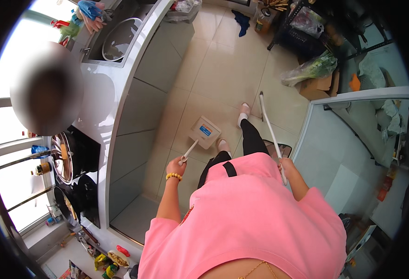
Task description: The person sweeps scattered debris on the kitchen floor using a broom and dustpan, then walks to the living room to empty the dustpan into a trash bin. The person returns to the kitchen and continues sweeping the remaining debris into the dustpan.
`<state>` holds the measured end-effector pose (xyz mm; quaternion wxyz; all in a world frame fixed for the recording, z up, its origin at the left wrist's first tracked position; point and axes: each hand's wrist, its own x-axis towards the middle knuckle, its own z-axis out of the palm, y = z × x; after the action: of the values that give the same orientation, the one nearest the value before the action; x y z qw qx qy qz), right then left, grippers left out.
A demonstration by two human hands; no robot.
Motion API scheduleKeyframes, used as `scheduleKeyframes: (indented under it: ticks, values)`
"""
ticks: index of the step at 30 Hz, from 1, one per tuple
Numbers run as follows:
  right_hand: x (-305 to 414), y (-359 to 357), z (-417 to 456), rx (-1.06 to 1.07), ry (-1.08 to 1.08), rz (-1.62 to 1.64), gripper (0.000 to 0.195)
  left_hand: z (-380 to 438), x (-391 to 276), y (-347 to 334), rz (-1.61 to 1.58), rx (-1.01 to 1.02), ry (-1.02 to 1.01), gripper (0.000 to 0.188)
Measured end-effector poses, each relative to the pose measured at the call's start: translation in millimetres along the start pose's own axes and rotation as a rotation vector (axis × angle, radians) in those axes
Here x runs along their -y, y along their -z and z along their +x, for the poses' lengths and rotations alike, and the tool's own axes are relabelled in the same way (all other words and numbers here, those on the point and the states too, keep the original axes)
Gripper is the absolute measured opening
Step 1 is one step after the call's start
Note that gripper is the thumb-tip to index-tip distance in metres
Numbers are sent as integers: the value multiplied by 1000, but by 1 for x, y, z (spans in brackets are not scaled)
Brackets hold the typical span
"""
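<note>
My left hand (pixel 177 166), with a yellow bead bracelet at its wrist, grips the white handle of a dustpan (pixel 208 141). The pan is pale plastic, bears a blue and orange label, and is low over the floor tiles in front of my feet. In my right hand (pixel 287 166) is a long white pole (pixel 270 123), held near its upper end beside my hip. It slants forward past my right leg to the floor. A thin dark edge shows at its far end; what kind of head it has is not plain.
Grey cabinets (pixel 134 108) under a white counter run along the left, with a sink (pixel 96 52), pots and a pan (pixel 65 202). A dark cloth (pixel 241 22) lies on the floor ahead. Bagged greens (pixel 310 69), a cardboard box (pixel 317 85) and a glass door (pixel 330 146) stand right.
</note>
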<state>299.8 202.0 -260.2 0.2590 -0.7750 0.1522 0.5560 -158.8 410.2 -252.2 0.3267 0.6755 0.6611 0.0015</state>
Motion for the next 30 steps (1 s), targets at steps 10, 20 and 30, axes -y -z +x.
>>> scheduleKeyframes:
  ticks: [10,20,30]
  values:
    - [-18,-22,0,30,-55,83,11,35,-5,4,0,53,-2,23]
    - [6,-30,8,21,-34,-12,9,26,-11,8,25,91,16,24]
    - [20,-43,14,-44,117,-68,9,45,-12,14,52,63,-8,25]
